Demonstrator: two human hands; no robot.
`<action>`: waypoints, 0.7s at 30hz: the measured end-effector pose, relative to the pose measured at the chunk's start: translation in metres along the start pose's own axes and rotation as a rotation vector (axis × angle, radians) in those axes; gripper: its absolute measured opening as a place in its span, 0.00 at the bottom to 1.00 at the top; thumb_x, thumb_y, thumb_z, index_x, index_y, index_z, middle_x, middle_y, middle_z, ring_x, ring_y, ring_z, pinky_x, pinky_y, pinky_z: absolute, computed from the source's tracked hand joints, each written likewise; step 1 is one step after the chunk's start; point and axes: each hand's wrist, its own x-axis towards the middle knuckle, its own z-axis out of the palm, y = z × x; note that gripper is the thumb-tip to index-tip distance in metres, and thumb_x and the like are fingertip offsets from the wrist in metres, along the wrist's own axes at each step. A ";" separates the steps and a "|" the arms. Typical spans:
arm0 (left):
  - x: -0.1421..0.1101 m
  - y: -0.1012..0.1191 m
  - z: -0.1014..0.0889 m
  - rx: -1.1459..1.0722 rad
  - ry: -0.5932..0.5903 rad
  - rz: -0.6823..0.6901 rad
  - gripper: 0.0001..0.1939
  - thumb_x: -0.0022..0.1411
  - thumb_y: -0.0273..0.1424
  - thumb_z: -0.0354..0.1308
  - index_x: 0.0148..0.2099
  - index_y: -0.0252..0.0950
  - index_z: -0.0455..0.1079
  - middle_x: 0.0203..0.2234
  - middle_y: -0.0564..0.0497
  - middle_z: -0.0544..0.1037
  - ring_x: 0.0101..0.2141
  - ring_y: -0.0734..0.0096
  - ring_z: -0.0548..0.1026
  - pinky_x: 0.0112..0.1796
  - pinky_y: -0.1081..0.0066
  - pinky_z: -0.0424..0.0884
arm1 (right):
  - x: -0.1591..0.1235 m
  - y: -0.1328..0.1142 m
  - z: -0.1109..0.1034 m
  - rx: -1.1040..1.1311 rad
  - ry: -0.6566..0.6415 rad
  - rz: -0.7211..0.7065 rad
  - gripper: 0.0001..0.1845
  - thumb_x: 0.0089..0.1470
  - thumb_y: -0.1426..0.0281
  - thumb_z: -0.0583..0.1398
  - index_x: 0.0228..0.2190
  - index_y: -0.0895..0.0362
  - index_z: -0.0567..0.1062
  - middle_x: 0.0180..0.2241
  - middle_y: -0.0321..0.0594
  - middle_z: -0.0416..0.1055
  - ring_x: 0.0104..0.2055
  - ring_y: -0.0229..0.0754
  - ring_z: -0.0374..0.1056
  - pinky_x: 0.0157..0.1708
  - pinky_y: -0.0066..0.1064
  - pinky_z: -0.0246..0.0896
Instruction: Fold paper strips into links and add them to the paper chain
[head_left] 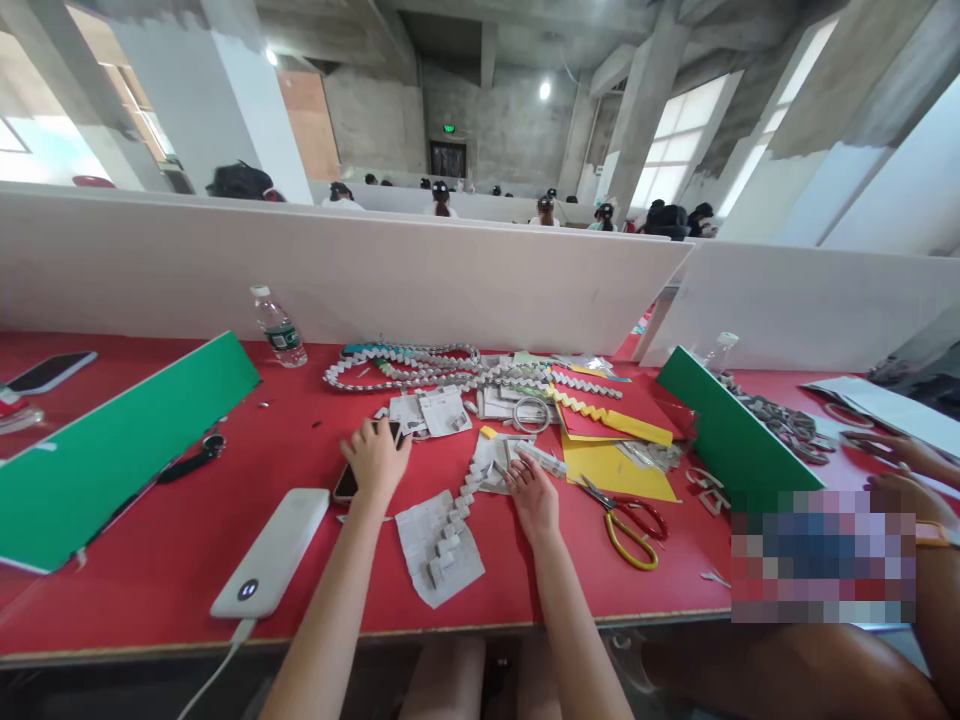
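My left hand [375, 465] lies over a dark-screened phone [347, 486] on the red table, with its thumb and fingers across the phone's sides. Much of the phone is hidden beneath it. On the right, my right hand [535, 497] rests palm up with fingers loosely bent and apart, holding nothing that I can see. Between the hands runs a zigzag strip of folded white paper [451, 530], its near end over a creased paper sheet [420, 540]. The strip's far end comes close to my right fingertips, near a small yellow piece [488, 432].
Scissors [626, 520] with red and yellow handles lie right of my right hand. Long folded chains [405, 370], a yellow folded strip [637, 427] and yellow paper [619, 470] are behind. A white power bank [274, 555] sits front left. Green dividers [739, 430] flank; a co-worker's hand [907, 450] is at right.
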 end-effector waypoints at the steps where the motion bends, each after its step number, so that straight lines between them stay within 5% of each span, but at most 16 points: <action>1: -0.003 0.010 0.001 -0.097 0.025 0.108 0.21 0.58 0.38 0.47 0.51 0.33 0.63 0.50 0.36 0.66 0.51 0.49 0.63 0.48 0.54 0.58 | 0.000 0.000 0.001 -0.015 -0.001 -0.003 0.11 0.48 0.62 0.59 0.33 0.55 0.73 0.27 0.35 0.68 0.29 0.37 0.66 0.33 0.32 0.63; 3: -0.012 0.033 0.010 -0.327 -0.063 0.351 0.18 0.59 0.35 0.47 0.49 0.34 0.66 0.45 0.42 0.71 0.48 0.59 0.66 0.48 0.63 0.60 | -0.001 -0.001 0.003 -0.033 -0.014 -0.012 0.10 0.48 0.62 0.59 0.30 0.55 0.72 0.19 0.29 0.60 0.19 0.31 0.58 0.22 0.26 0.58; 6: -0.027 0.063 0.034 -0.470 -0.207 0.517 0.13 0.58 0.33 0.48 0.42 0.35 0.69 0.39 0.44 0.73 0.43 0.61 0.69 0.45 0.65 0.63 | -0.005 -0.001 0.005 -0.048 -0.032 -0.039 0.09 0.48 0.63 0.59 0.26 0.56 0.69 0.14 0.24 0.46 0.13 0.28 0.41 0.14 0.23 0.42; 11: -0.039 0.078 0.074 -0.593 -0.246 0.399 0.11 0.58 0.32 0.48 0.38 0.36 0.71 0.33 0.46 0.72 0.36 0.66 0.71 0.37 0.69 0.65 | -0.007 0.000 0.004 -0.099 0.038 -0.114 0.10 0.48 0.62 0.58 0.25 0.56 0.66 0.14 0.23 0.42 0.14 0.28 0.36 0.14 0.23 0.36; 15: -0.030 0.072 0.085 -0.735 -0.320 0.331 0.12 0.57 0.34 0.49 0.36 0.35 0.71 0.31 0.48 0.73 0.29 0.70 0.70 0.33 0.71 0.65 | 0.009 -0.007 0.006 -0.252 -0.007 0.053 0.10 0.46 0.62 0.58 0.23 0.55 0.65 0.13 0.22 0.40 0.13 0.29 0.35 0.13 0.24 0.35; 19: -0.020 0.068 0.086 -0.836 -0.421 0.293 0.12 0.56 0.34 0.50 0.35 0.35 0.72 0.30 0.49 0.76 0.29 0.69 0.71 0.32 0.71 0.66 | 0.036 -0.019 0.016 -0.661 -0.049 -0.108 0.02 0.41 0.71 0.57 0.24 0.55 0.68 0.16 0.27 0.54 0.16 0.31 0.45 0.16 0.25 0.40; 21: -0.018 0.067 0.087 -0.907 -0.454 0.277 0.11 0.56 0.33 0.50 0.36 0.35 0.72 0.30 0.49 0.77 0.30 0.68 0.72 0.32 0.71 0.66 | 0.046 -0.024 0.020 -0.839 -0.139 -0.255 0.06 0.37 0.76 0.57 0.23 0.54 0.71 0.25 0.33 0.65 0.22 0.33 0.53 0.21 0.25 0.48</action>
